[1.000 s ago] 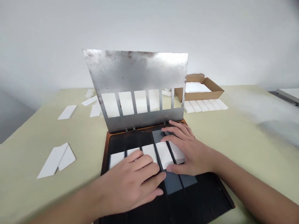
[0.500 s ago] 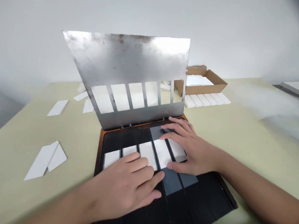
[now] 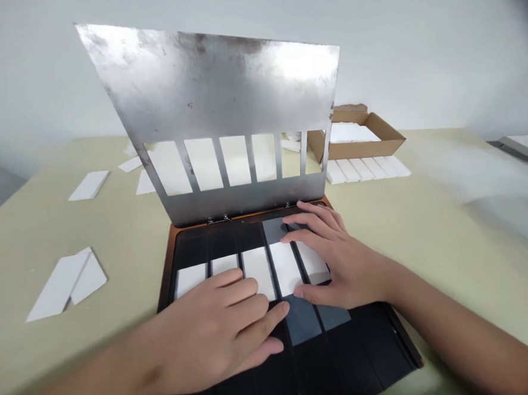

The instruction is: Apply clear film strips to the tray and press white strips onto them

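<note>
A black grooved tray (image 3: 354,359) with a brown rim lies on the table in front of me. Several white rectangular strips (image 3: 285,268) lie side by side in its grooves. My left hand (image 3: 214,331) rests flat on the left strips, fingers stretched out. My right hand (image 3: 334,259) lies flat over the rightmost strips, fingers spread toward the hinge. A hinged metal plate (image 3: 222,99) with several slot windows stands raised behind the tray.
A cardboard box (image 3: 363,135) of white sheets sits at the back right, with a row of white strips (image 3: 365,168) in front of it. Loose white strips (image 3: 66,281) lie on the left of the pale green table (image 3: 448,222), with more (image 3: 88,184) further back.
The camera has moved closer and lower, so the raised metal plate looms larger. Both hands stay pressed on the strips with almost no shift.
</note>
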Action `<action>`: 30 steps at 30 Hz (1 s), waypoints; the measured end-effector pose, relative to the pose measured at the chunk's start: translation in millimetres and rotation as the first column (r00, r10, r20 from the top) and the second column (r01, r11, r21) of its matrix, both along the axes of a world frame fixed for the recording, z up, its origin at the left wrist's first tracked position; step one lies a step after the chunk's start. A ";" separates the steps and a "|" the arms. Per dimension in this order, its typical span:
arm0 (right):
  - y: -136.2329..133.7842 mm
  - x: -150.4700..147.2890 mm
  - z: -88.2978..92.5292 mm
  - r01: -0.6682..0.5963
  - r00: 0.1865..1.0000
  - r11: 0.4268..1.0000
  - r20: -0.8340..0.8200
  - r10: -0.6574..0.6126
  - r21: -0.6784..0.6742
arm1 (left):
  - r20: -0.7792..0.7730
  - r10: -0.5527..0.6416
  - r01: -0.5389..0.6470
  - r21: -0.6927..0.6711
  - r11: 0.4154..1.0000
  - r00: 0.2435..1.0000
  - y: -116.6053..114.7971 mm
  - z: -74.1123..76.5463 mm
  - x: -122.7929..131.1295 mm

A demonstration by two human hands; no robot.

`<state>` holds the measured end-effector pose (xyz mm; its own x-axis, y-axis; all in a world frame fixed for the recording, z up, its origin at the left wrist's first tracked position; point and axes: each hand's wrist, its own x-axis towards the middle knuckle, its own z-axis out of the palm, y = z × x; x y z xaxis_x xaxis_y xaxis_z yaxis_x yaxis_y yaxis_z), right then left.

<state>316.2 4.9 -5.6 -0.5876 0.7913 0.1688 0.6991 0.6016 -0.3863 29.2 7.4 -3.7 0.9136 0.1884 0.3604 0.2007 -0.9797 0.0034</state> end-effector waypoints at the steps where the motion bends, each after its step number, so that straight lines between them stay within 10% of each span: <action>1: -0.1 -0.1 0.0 0.000 1.000 1.000 0.001 0.000 -0.001 | 0.000 -0.003 0.003 -0.001 1.000 1.000 0.0 0.2 -0.1; 30: 0.1 0.6 0.4 -0.006 1.000 1.000 -0.014 0.006 0.000 | -0.007 -0.015 0.015 0.003 1.000 1.000 1.1 0.7 0.4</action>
<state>316.7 5.0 -5.2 -0.5901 0.7876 0.1773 0.6897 0.6060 -0.3963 29.6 8.5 -3.0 0.9186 0.1739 0.3548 0.1863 -0.9825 -0.0007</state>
